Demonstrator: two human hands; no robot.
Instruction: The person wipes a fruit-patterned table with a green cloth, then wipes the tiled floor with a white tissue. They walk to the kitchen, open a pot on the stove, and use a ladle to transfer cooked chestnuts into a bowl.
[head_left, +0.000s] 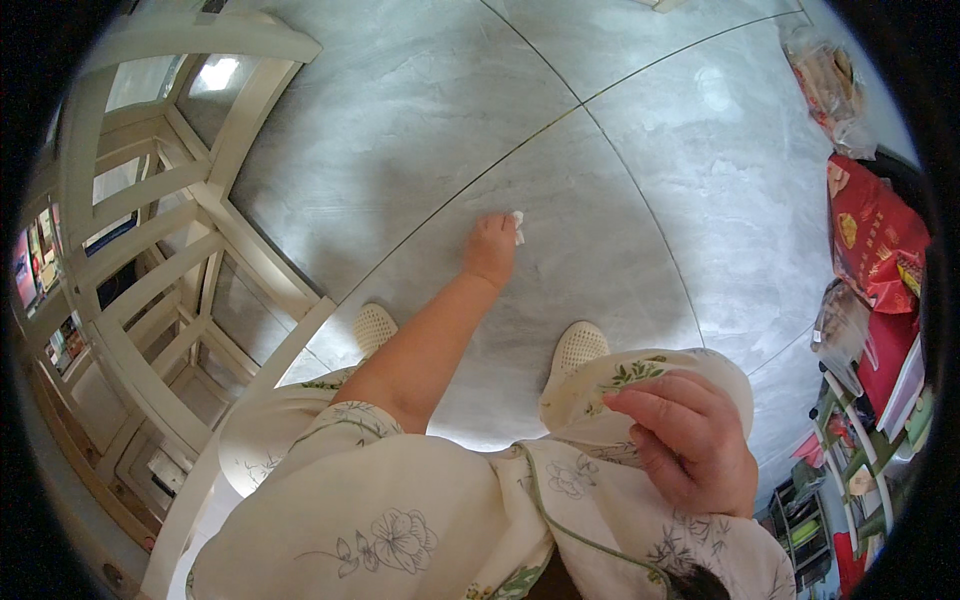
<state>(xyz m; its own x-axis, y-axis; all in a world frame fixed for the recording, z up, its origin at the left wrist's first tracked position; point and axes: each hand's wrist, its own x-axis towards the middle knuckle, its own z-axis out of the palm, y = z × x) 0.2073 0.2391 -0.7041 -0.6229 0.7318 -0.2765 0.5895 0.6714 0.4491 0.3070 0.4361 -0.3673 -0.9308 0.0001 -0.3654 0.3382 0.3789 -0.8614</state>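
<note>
My left hand (491, 246) reaches down to the grey tiled floor (420, 180), its fingers closed on a crumpled white tissue (519, 228). Most of the tissue is hidden behind the fingers. Over my right knee hangs my right hand (694, 435), fingers bent and thumb a little apart, with nothing visible in it. Below it is the cream trouser leg (720, 375) with a green leaf print. Two cream perforated slippers, the left slipper (373, 328) and the right slipper (577, 346), stand on the floor on either side of my left forearm.
Cream-painted wooden chairs (259, 232) crowd the left side. Along the right edge lie a clear plastic bag (829, 90), a red printed bag (874, 232) and another plastic bag (840, 322). Nearer to me on that side are a green-and-white rack (855, 450) and a dark basket (802, 525).
</note>
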